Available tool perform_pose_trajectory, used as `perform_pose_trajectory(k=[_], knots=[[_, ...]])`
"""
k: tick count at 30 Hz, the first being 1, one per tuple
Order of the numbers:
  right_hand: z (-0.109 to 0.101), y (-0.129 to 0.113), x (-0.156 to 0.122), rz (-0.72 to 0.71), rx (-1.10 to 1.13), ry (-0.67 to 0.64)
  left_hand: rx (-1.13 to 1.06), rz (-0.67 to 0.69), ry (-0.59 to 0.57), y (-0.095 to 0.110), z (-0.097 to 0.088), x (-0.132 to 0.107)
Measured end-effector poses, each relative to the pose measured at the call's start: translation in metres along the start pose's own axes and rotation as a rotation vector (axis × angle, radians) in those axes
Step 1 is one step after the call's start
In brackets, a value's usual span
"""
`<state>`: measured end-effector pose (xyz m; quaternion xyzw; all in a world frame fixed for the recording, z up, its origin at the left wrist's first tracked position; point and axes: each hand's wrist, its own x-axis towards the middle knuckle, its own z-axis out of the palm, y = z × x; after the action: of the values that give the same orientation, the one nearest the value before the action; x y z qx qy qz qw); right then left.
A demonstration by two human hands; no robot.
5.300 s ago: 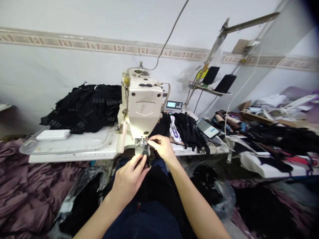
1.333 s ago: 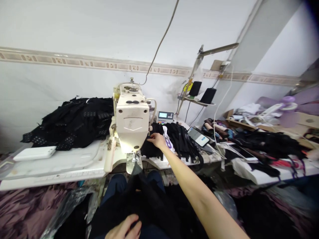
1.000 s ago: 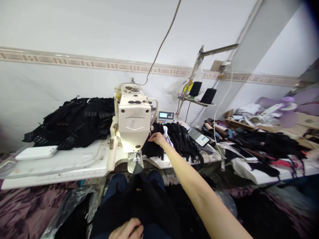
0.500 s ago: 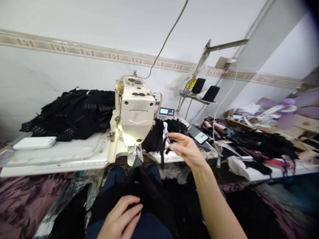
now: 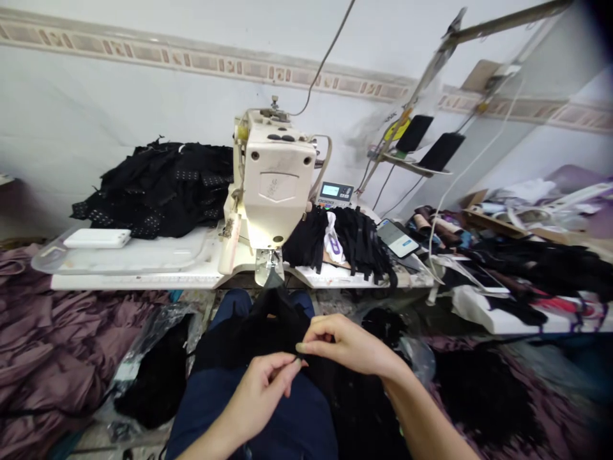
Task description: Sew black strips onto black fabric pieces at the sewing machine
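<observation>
A black fabric piece (image 5: pixel 249 335) drapes over my lap, its narrow top end at the presser foot of a white sewing machine (image 5: pixel 280 185). My left hand (image 5: pixel 268 390) is closed in a pinch on the fabric's edge above my thighs. Fingertips touching or nearly so, my right hand (image 5: pixel 347 345) pinches at the same spot; its thumb and forefinger are pressed together over the black cloth. Whether a separate strap lies between them is too dark to tell. A bundle of black straps (image 5: pixel 359 239) hangs over the table edge right of the machine, beside a white item with a purple oval (image 5: pixel 334 243).
A heap of black cloth (image 5: pixel 158 185) and a white power bank (image 5: pixel 98 238) lie left of the machine. At right are a phone (image 5: pixel 397 237), black thread cones (image 5: pixel 440 152) on a stand, and cluttered cloth. Bagged black pieces (image 5: pixel 156 370) lie below.
My right hand has come down from the strap bundle to my lap and meets my left hand. The left hand has changed from resting on the fabric to pinching. The view has shifted.
</observation>
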<state>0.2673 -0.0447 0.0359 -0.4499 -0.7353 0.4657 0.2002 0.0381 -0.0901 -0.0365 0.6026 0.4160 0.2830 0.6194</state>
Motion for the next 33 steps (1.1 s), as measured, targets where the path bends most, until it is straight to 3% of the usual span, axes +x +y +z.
perform_pose_trajectory(k=[2, 5, 8, 11, 14, 18, 20, 22, 28, 33], knots=[[-0.008, 0.007, 0.004, 0.030, 0.091, -0.036, 0.064, 0.003, 0.026, 0.000, -0.007, -0.005], [-0.011, 0.014, 0.013, 0.079, 0.262, 0.071, 0.166, 0.024, 0.026, 0.004, -0.014, -0.010], [-0.005, 0.019, 0.023, 0.058, 0.374, 0.277, 0.350, 0.169, -0.020, 0.014, -0.022, -0.011], [0.001, 0.022, 0.030, 0.063, 0.466, 0.369, 0.519, 0.356, -0.058, 0.024, -0.034, -0.009], [0.006, 0.024, 0.030, 0.087, 0.526, 0.300, 0.652, 0.566, 0.017, 0.034, -0.047, -0.002], [0.021, 0.024, 0.026, 0.120, 0.532, 0.117, 0.967, 0.831, 0.460, 0.047, -0.054, 0.016], [0.033, 0.024, 0.025, 0.124, 0.519, 0.020, 1.168, 0.859, 0.626, 0.051, -0.053, 0.029], [0.047, 0.024, 0.025, 0.112, 0.505, -0.069, 1.312, 0.838, 0.718, 0.051, -0.049, 0.041], [0.081, 0.028, 0.028, 0.209, 0.642, -0.119, 1.330, 0.863, 0.829, 0.043, -0.043, 0.059], [0.076, 0.010, 0.028, 0.186, 0.691, -0.065, 1.213, 0.983, 0.780, 0.041, -0.057, 0.064]])
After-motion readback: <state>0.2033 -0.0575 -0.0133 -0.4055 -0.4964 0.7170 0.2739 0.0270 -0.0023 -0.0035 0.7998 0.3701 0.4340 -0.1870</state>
